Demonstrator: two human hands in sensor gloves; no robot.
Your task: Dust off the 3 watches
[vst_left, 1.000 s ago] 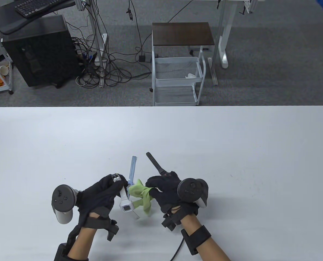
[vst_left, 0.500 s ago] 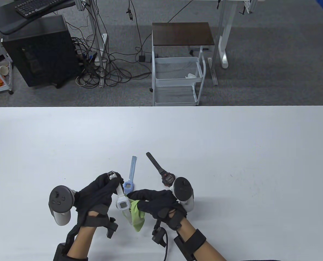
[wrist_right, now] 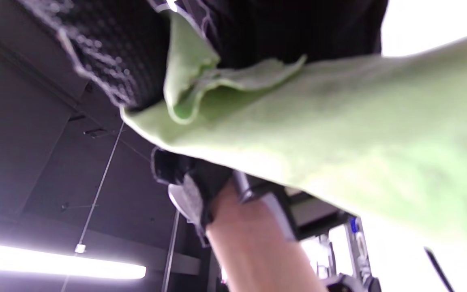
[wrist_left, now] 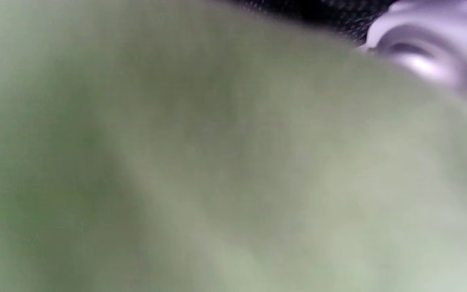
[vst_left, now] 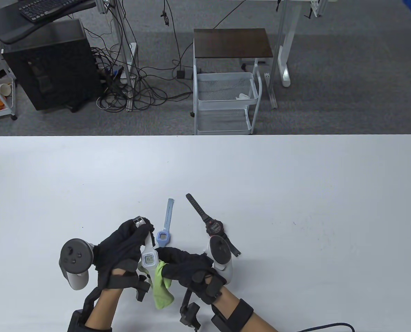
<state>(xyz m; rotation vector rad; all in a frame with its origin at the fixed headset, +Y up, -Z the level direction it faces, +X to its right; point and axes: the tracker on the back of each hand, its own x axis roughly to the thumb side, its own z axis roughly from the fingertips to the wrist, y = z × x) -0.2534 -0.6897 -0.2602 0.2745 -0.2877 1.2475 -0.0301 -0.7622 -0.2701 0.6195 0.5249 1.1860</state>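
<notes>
My left hand [vst_left: 124, 247] grips a white watch [vst_left: 149, 257] by its strap, lifted off the table with its square face turned up. My right hand [vst_left: 181, 264] holds a green cloth [vst_left: 161, 287] right beside the white watch's face, and the cloth hangs down below both hands. A light blue watch [vst_left: 164, 231] lies flat just beyond my hands. A black watch [vst_left: 208, 223] with a red-ringed face lies to its right. The cloth [wrist_left: 217, 162] fills the left wrist view as a blur. In the right wrist view the cloth [wrist_right: 318, 134] drapes from my gloved fingers [wrist_right: 116, 52].
The white table [vst_left: 295, 193] stretches wide on all sides of the hands. Beyond its far edge stand a white wire cart [vst_left: 226, 100] with a dark top, a black computer case [vst_left: 49, 65] and tangled cables [vst_left: 132, 86] on the floor.
My right hand has swung the cloth from the far side of the white watch down and toward me, uncovering the blue and black watches. My left hand has turned the white watch face-up.
</notes>
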